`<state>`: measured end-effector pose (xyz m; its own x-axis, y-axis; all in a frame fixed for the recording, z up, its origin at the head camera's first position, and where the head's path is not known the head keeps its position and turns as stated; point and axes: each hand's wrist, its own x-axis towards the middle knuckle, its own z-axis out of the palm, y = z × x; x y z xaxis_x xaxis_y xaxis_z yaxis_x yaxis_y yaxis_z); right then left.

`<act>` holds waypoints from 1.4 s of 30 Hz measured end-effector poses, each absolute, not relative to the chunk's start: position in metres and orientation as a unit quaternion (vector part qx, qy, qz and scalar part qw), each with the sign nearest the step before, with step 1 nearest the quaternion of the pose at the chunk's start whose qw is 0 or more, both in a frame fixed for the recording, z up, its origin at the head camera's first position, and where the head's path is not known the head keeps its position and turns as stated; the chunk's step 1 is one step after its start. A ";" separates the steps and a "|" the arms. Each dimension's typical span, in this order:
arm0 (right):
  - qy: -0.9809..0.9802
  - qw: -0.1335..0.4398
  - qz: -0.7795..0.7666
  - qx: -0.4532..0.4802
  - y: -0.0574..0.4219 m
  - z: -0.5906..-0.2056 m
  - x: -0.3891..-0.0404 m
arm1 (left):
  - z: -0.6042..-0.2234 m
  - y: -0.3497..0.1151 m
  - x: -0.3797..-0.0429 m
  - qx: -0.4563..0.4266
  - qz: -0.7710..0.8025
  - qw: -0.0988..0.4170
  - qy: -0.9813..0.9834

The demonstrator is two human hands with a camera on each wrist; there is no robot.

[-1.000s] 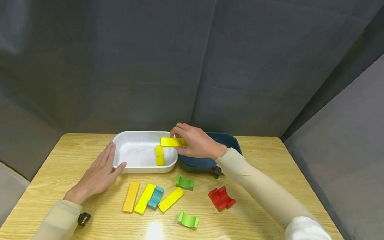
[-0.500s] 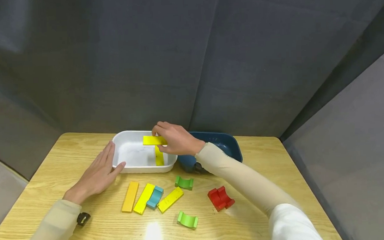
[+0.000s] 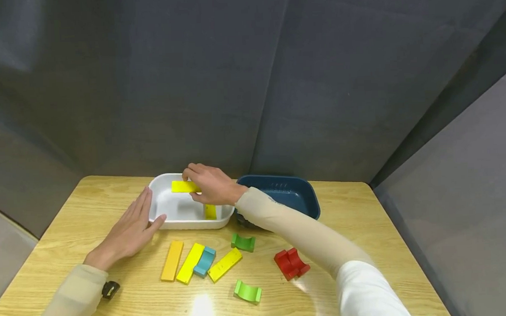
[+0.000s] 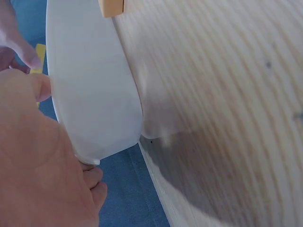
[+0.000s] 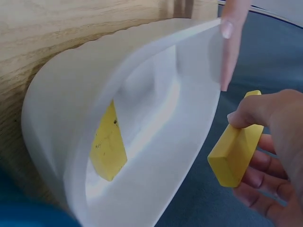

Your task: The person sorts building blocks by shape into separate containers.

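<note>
We note the right hand pinching a yellow block between thumb and fingers, held over the white tray. The left hand has its fingers extended, resting against the tray's left end. Inside the tray, toward its right end, we record a second yellow block. The navy tray stands just beside, on the right. On the table in front we log an orange block, a blue curved block touching a yellow bar, and red curved pieces.
</note>
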<state>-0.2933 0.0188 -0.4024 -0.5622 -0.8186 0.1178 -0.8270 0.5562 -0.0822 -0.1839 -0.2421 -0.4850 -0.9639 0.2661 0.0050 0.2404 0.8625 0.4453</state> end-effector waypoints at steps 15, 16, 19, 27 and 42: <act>-0.875 0.027 0.028 0.483 -0.008 -0.419 -0.312 | -0.478 -0.239 -0.183 0.135 0.226 0.035 0.964; -0.875 0.028 0.027 0.483 -0.009 -0.420 -0.313 | -0.478 -0.239 -0.183 0.135 0.227 0.037 0.964; -0.876 0.027 0.027 0.481 -0.012 -0.424 -0.317 | -0.477 -0.238 -0.183 0.132 0.226 0.038 0.964; -0.880 0.029 0.025 0.473 -0.016 -0.434 -0.323 | -0.479 -0.237 -0.182 0.129 0.225 0.040 0.965; -0.890 0.061 0.026 0.451 -0.008 -0.427 -0.322 | -0.481 -0.236 -0.183 0.134 0.226 0.028 0.965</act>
